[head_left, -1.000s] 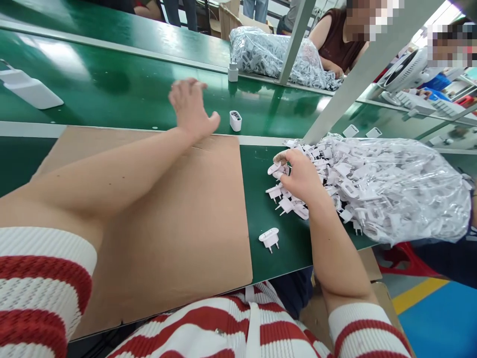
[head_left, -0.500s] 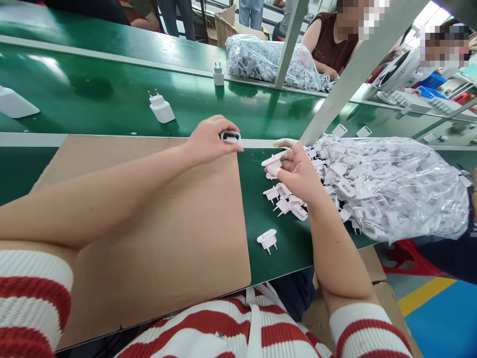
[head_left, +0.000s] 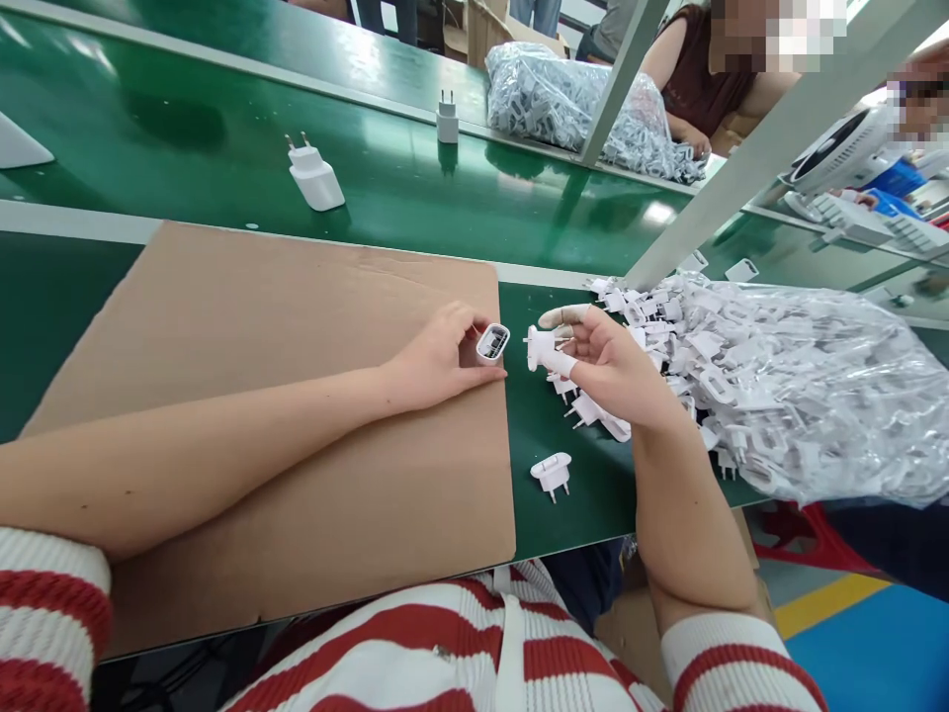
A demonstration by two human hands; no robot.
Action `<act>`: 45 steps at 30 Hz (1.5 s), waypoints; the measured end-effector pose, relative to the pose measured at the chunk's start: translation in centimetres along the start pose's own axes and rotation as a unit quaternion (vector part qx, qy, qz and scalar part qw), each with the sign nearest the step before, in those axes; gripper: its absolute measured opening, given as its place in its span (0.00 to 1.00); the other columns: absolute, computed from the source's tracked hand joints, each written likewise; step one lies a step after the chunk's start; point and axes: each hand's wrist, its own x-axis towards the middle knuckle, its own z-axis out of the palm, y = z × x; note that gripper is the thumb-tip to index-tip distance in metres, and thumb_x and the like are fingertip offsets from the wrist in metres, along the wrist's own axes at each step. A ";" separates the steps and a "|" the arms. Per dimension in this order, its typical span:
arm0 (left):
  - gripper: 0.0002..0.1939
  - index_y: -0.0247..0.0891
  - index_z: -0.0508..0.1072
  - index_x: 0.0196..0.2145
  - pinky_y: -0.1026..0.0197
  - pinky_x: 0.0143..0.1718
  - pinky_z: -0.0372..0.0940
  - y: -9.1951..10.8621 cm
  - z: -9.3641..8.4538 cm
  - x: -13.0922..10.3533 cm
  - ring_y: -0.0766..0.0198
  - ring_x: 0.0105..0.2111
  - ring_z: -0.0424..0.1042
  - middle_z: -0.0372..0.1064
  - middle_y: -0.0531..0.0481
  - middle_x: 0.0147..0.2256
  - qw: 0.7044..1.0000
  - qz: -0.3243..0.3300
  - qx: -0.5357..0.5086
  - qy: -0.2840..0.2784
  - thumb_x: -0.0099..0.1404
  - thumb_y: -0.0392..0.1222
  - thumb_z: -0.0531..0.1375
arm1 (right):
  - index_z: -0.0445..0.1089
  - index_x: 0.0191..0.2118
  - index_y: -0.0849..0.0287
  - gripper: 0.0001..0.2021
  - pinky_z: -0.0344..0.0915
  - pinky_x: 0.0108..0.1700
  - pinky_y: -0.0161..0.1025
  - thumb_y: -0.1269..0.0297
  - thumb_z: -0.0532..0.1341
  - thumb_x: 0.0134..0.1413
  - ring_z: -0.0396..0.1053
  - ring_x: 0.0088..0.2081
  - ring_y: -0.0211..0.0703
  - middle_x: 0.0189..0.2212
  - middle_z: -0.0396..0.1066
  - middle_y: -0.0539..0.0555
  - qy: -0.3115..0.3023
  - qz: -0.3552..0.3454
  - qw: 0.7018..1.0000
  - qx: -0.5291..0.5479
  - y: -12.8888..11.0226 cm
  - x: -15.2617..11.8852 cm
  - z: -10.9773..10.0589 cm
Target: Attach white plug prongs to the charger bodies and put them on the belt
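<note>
A worker's left hand (head_left: 443, 358) grips a white charger housing (head_left: 492, 343), open end showing, near the right edge of a cardboard sheet (head_left: 326, 475). Just beside it, apart, the right hand (head_left: 604, 361) pinches a white plug piece (head_left: 541, 349) between thumb and fingers, facing the housing.

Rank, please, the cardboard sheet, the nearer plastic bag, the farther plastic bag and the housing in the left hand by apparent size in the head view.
1. Cardboard sheet
2. Nearer plastic bag
3. Farther plastic bag
4. Housing in the left hand
</note>
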 end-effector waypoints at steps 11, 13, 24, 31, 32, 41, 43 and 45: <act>0.17 0.39 0.79 0.46 0.54 0.47 0.71 -0.2 0.0 0.0 0.55 0.43 0.75 0.77 0.44 0.44 0.992 0.069 -0.082 -0.064 0.68 0.54 0.66 | 0.77 0.43 0.52 0.05 0.79 0.49 0.46 0.62 0.68 0.63 0.78 0.47 0.46 0.44 0.78 0.53 0.037 -0.122 0.991 -0.045 0.2 0.2 1.8; 0.17 0.40 0.80 0.46 0.54 0.47 0.71 -0.1 0.0 0.0 0.54 0.44 0.75 0.77 0.45 0.44 0.991 0.071 -0.088 -0.066 0.69 0.54 0.65 | 0.75 0.52 0.50 0.11 0.78 0.50 0.47 0.63 0.66 0.65 0.78 0.47 0.46 0.48 0.78 0.54 0.085 -0.145 0.978 -0.123 0.4 0.1 2.0; 0.16 0.41 0.80 0.41 0.58 0.42 0.68 0.6 -0.1 0.2 0.56 0.41 0.73 0.75 0.47 0.40 0.993 0.062 -0.085 -0.062 0.67 0.56 0.65 | 0.77 0.52 0.48 0.13 0.74 0.49 0.51 0.69 0.61 0.66 0.74 0.46 0.53 0.44 0.79 0.56 0.049 -0.200 0.903 -0.376 -0.3 -0.4 3.6; 0.16 0.41 0.80 0.40 0.57 0.42 0.69 0.5 -0.1 0.2 0.56 0.40 0.74 0.75 0.46 0.40 0.993 0.059 -0.085 -0.062 0.66 0.56 0.65 | 0.77 0.51 0.48 0.13 0.73 0.49 0.50 0.69 0.62 0.66 0.74 0.45 0.52 0.44 0.80 0.55 0.095 -0.197 0.902 -0.372 0.7 -0.1 4.2; 0.16 0.41 0.80 0.40 0.56 0.42 0.69 0.5 -0.1 0.2 0.55 0.40 0.74 0.75 0.46 0.40 0.993 0.061 -0.086 -0.062 0.66 0.56 0.65 | 0.76 0.52 0.48 0.13 0.74 0.49 0.50 0.69 0.62 0.66 0.74 0.45 0.52 0.45 0.80 0.55 0.103 -0.198 0.901 -0.371 0.7 -0.2 4.2; 0.17 0.41 0.79 0.37 0.58 0.37 0.66 0.7 -0.1 0.2 0.57 0.37 0.72 0.73 0.47 0.37 0.994 0.054 -0.068 -0.060 0.66 0.58 0.65 | 0.78 0.51 0.48 0.12 0.73 0.48 0.50 0.67 0.62 0.66 0.73 0.44 0.52 0.43 0.80 0.55 0.096 -0.196 0.902 -0.372 0.7 0.0 4.7; 0.17 0.41 0.78 0.36 0.58 0.36 0.65 0.6 -0.1 0.2 0.58 0.35 0.71 0.72 0.47 0.36 0.995 0.056 -0.066 -0.058 0.66 0.59 0.65 | 0.78 0.50 0.48 0.12 0.72 0.47 0.50 0.67 0.61 0.67 0.73 0.43 0.52 0.42 0.79 0.55 0.098 -0.201 0.896 -0.384 0.5 0.0 4.9; 0.18 0.41 0.78 0.35 0.58 0.36 0.65 0.6 -0.1 0.2 0.58 0.35 0.71 0.72 0.47 0.35 0.995 0.057 -0.065 -0.056 0.66 0.59 0.65 | 0.79 0.48 0.49 0.11 0.72 0.45 0.49 0.67 0.60 0.67 0.72 0.41 0.52 0.39 0.78 0.55 0.105 -0.202 0.888 -0.400 0.4 0.0 5.2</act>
